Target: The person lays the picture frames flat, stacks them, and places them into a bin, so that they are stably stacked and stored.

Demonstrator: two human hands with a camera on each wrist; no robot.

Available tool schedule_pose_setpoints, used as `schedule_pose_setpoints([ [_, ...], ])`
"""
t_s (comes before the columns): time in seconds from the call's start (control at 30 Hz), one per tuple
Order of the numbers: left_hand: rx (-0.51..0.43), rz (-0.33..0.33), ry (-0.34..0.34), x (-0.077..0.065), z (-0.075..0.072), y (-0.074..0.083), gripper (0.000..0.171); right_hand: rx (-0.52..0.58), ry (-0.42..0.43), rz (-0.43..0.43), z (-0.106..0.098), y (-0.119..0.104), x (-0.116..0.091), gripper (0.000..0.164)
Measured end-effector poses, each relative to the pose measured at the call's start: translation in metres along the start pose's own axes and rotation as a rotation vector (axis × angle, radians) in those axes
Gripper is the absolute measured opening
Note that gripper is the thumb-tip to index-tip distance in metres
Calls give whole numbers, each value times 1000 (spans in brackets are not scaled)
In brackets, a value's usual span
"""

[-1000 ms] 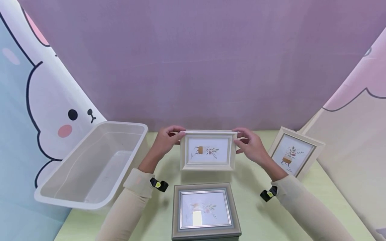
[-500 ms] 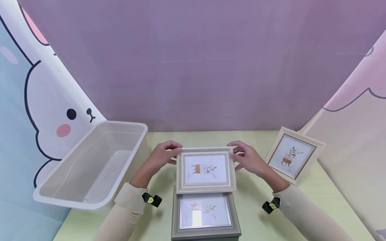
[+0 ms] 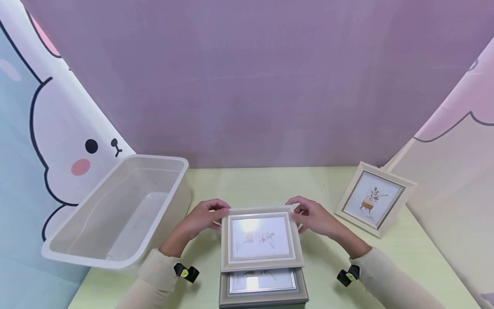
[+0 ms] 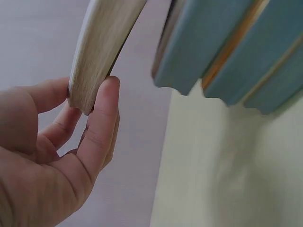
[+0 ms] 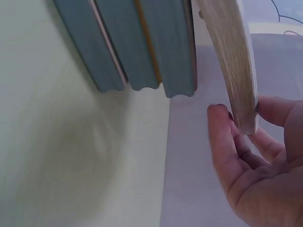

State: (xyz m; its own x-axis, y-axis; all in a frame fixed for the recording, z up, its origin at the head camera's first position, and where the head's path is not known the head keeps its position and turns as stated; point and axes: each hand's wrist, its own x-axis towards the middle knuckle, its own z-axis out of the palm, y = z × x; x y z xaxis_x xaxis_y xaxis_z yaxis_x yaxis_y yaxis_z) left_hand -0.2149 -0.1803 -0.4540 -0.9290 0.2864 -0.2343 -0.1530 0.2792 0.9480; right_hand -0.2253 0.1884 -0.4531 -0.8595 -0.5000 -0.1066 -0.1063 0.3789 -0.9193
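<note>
My left hand (image 3: 203, 218) and right hand (image 3: 313, 218) pinch the far corners of a cream picture frame (image 3: 295, 253) between thumb and fingers, one at each side. Glare covers part of its plant print. Below it lies a stack of darker picture frames (image 3: 264, 299), partly covered by the cream one in the head view. In the left wrist view the held frame's wood-grain edge sits between thumb and fingers, with a gap to the stack's blue-grey sides (image 4: 203, 52). The right wrist view shows the same gap beside the stacked frames (image 5: 137, 47).
A deep off-white plastic bin (image 3: 115, 214) stands at the left of the pale green table (image 3: 247, 189). Another cream picture frame (image 3: 374, 199) stands propped at the right, its plant print upright. A purple curtain (image 3: 262, 86) hangs behind the table.
Both hands have brought the cream picture frame toward the body, from beyond the stack to over its far part. The stack, the bin and the propped frame have stayed in place.
</note>
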Motion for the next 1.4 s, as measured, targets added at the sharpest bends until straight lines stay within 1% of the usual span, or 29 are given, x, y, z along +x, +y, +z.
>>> schedule_pose_setpoints([
  [0.17,35,-11,-28,-5,2,-7,29,-62,-19,0,3,3,-5,35],
  [0.33,73,0,-43,-9,3,-10,33,-80,-37,-12,6,4,-8,35],
  [0.5,134,0,-67,-12,6,-15,38,-110,-50,-11,9,10,-11,29],
  [0.63,168,-1,-96,-15,7,-17,37,-114,-75,-24,10,12,-12,25],
  [0.8,207,-3,-131,-18,6,-18,37,-112,-118,-46,9,13,-14,24],
  [1.0,249,-1,-184,-21,3,-17,38,-112,-175,-65,7,14,-15,26],
  [1.2,265,-2,-227,-23,2,-17,38,-168,-221,-69,5,13,-17,33],
  [1.4,279,-11,-255,-23,1,-16,35,-230,-223,-67,4,13,-17,34],
])
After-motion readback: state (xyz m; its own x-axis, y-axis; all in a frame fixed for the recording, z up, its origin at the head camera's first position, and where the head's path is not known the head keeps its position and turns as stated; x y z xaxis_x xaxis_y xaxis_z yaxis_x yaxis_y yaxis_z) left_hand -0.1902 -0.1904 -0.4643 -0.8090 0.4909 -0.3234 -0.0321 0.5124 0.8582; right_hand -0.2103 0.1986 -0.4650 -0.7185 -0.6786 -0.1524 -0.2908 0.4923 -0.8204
